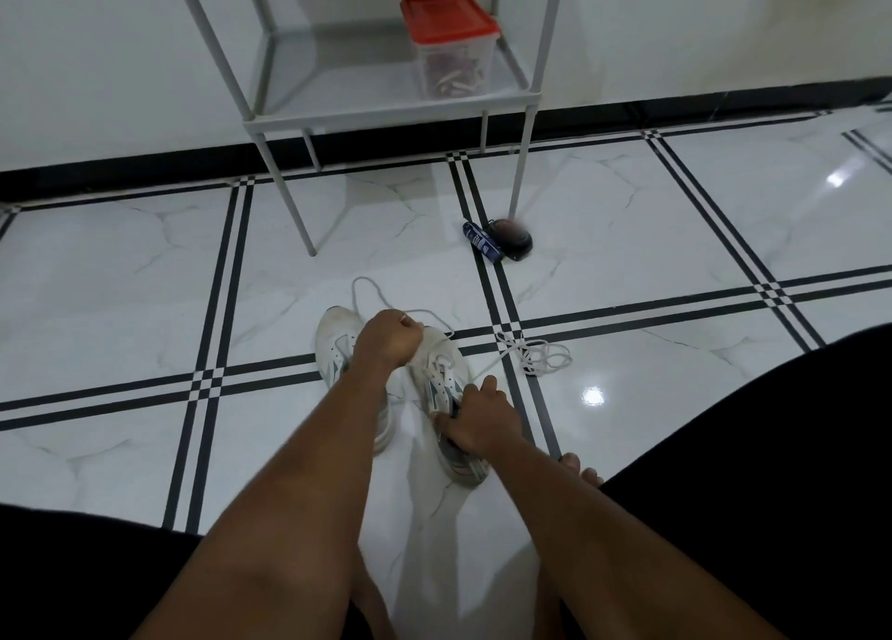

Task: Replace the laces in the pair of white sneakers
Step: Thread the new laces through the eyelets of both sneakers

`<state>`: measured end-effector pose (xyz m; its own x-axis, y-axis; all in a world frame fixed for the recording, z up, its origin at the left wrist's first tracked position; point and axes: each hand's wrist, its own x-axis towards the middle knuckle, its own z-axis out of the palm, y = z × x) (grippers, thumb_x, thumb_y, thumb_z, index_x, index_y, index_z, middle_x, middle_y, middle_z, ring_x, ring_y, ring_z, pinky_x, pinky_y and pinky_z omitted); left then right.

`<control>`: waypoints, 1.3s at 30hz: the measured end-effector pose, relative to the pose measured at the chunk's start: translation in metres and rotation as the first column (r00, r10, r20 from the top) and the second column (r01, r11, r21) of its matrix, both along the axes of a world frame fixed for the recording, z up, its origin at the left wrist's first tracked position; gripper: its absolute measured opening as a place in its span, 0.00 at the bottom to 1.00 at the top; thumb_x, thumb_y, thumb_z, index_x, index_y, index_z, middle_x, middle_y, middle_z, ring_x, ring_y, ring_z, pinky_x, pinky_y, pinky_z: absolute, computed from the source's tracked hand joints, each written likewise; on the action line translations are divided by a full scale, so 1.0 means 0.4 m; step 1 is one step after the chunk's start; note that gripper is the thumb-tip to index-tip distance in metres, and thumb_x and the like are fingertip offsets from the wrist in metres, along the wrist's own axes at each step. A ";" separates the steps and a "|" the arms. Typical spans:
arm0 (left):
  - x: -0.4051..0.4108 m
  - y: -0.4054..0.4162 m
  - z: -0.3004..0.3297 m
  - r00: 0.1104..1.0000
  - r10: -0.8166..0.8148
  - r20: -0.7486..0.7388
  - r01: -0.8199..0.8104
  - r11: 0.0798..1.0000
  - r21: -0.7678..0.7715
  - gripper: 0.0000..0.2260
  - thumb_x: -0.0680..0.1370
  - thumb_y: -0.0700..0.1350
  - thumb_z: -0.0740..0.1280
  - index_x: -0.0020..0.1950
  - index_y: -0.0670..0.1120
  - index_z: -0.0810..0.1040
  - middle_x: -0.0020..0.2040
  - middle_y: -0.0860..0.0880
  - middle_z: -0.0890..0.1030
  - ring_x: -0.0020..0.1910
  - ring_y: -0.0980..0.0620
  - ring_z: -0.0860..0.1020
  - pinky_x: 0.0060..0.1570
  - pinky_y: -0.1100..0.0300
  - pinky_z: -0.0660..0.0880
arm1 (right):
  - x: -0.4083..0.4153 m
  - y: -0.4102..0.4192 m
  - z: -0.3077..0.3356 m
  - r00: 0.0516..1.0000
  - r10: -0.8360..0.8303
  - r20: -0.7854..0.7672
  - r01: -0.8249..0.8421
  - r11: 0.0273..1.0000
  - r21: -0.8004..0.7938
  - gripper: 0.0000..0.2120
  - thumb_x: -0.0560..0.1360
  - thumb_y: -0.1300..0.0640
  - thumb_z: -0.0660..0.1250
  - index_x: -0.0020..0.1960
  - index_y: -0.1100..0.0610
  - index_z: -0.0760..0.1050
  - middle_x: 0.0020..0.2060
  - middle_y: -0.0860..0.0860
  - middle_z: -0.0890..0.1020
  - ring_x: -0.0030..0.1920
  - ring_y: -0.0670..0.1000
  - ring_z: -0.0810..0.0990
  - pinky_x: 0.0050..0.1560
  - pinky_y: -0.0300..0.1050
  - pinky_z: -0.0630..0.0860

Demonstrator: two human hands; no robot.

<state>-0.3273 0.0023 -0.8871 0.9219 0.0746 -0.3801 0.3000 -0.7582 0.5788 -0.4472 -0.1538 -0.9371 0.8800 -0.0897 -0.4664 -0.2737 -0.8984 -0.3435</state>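
Underfoot, glossy white marble-look floor tiles crossed by double black lines with small checkered corners, met by a black skirting strip and a pale wall across the top of the frame. Upper centre: thin white metal shelf stand on slender legs, holding a clear plastic tub with a red lid, toward the shelf's right side; pale and reddish cord-like contents inside, too blurred to identify. Just below the stand's right front leg, on the floor: small dark blue pack touching a black rounded object.

Centre of frame: pair of white sneakers side by side on the tile, toes pointing away. Left hand closed in a fist over the toes, pinching a white lace that loops up and away across the floor. Right hand lower, fingers curled around the collar of the right-side sneaker. Loose coil of a second white lace lying on the tile just right of the shoes.

Bare toes lower right, black clothing filling both bottom corners. Open tile to the left and far right of the shoes.
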 end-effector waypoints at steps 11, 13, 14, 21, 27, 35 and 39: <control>-0.094 -0.019 -0.073 0.957 0.290 -0.002 -0.279 0.920 -0.275 0.13 0.71 0.48 0.67 0.35 0.39 0.78 0.31 0.48 0.78 0.34 0.47 0.76 0.37 0.55 0.71 | -0.013 0.002 0.010 0.999 0.034 0.010 -0.034 0.998 -0.049 0.32 0.78 0.30 0.64 0.67 0.56 0.73 0.62 0.57 0.70 0.62 0.62 0.77 0.57 0.56 0.76; -0.076 0.000 -0.050 0.908 0.418 -0.025 -0.395 0.834 -0.385 0.13 0.68 0.51 0.69 0.35 0.41 0.80 0.33 0.47 0.78 0.35 0.47 0.77 0.39 0.53 0.76 | -0.008 0.005 0.018 1.000 0.025 0.003 -0.025 0.999 -0.042 0.32 0.78 0.31 0.64 0.67 0.57 0.73 0.63 0.57 0.70 0.62 0.62 0.78 0.58 0.56 0.76; -0.081 0.007 -0.042 0.928 0.372 0.003 -0.350 0.877 -0.329 0.13 0.70 0.53 0.70 0.38 0.43 0.82 0.38 0.46 0.81 0.38 0.45 0.81 0.43 0.50 0.80 | -0.006 0.007 0.019 1.000 0.024 -0.003 -0.025 0.999 -0.041 0.32 0.78 0.30 0.63 0.67 0.57 0.74 0.63 0.57 0.70 0.62 0.62 0.78 0.58 0.56 0.76; -0.155 0.029 -0.043 0.975 -0.089 0.203 0.030 0.960 0.279 0.28 0.75 0.37 0.68 0.74 0.44 0.67 0.67 0.39 0.68 0.57 0.38 0.78 0.55 0.46 0.78 | -0.020 0.001 0.025 0.993 0.053 0.103 -0.046 0.996 -0.074 0.33 0.84 0.35 0.49 0.66 0.60 0.78 0.63 0.60 0.73 0.59 0.63 0.78 0.60 0.57 0.76; -0.140 0.014 -0.049 0.995 -0.091 0.045 0.078 0.970 0.232 0.14 0.84 0.44 0.59 0.64 0.36 0.72 0.60 0.35 0.80 0.60 0.35 0.79 0.54 0.48 0.73 | -0.031 -0.033 0.014 0.960 0.163 0.226 -0.128 0.979 -0.160 0.23 0.82 0.42 0.58 0.64 0.58 0.76 0.60 0.57 0.74 0.57 0.59 0.77 0.54 0.54 0.78; -0.125 -0.032 -0.063 0.990 -0.131 0.058 0.130 0.991 0.026 0.19 0.76 0.36 0.66 0.66 0.43 0.69 0.56 0.44 0.83 0.56 0.42 0.80 0.56 0.49 0.78 | 0.011 -0.026 0.011 0.939 0.187 0.289 -0.155 0.979 -0.131 0.10 0.82 0.50 0.63 0.56 0.55 0.78 0.51 0.53 0.79 0.50 0.57 0.81 0.48 0.52 0.78; -0.136 -0.056 -0.091 0.965 -0.245 0.095 0.234 0.966 0.113 0.04 0.78 0.44 0.67 0.50 0.53 0.79 0.50 0.50 0.85 0.52 0.45 0.81 0.56 0.49 0.77 | 0.025 -0.045 -0.003 0.961 -0.165 0.222 0.121 0.972 0.200 0.10 0.81 0.50 0.63 0.45 0.52 0.79 0.42 0.49 0.82 0.43 0.52 0.80 0.43 0.48 0.77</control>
<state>-0.3819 -0.0202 -0.9234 0.9522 -0.1211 -0.2803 0.0428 -0.8560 0.5152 -0.4372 -0.1719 -0.9382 0.9508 -0.1555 -0.2680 -0.2863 -0.7718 -0.5678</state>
